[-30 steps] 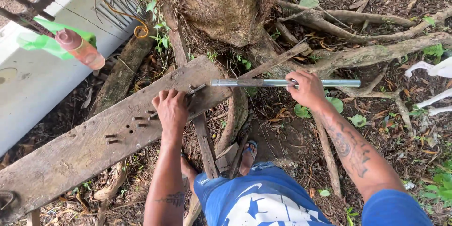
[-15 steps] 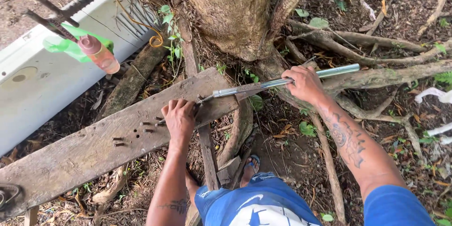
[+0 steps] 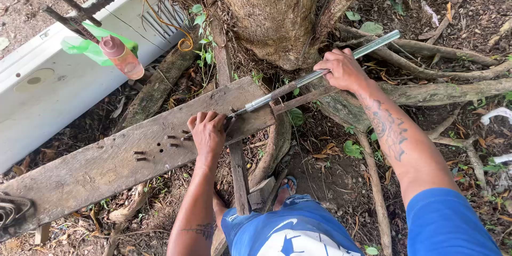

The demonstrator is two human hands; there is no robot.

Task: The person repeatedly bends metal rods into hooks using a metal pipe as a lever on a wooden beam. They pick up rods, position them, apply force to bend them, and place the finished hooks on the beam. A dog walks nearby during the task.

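Fingers of the right hand (image 3: 344, 68) are wrapped fully around a metal rod (image 3: 320, 73), while the left hand (image 3: 208, 130) is pressed on a weathered plank (image 3: 106, 165).

The rod is held near its upper part and is slanted down to the left, its lower tip met at the plank's top edge just beside the left fingers, which are curled at that edge; whether anything is pinched in them cannot be told. The plank is laid across the ground in front of a tree trunk (image 3: 277, 10), with small nails (image 3: 140, 155) seen standing in its face. A pinkish bottle (image 3: 121, 56) is seen hanging to the upper left, over a white panel (image 3: 48, 101). Roots (image 3: 442, 88) are spread at the right.
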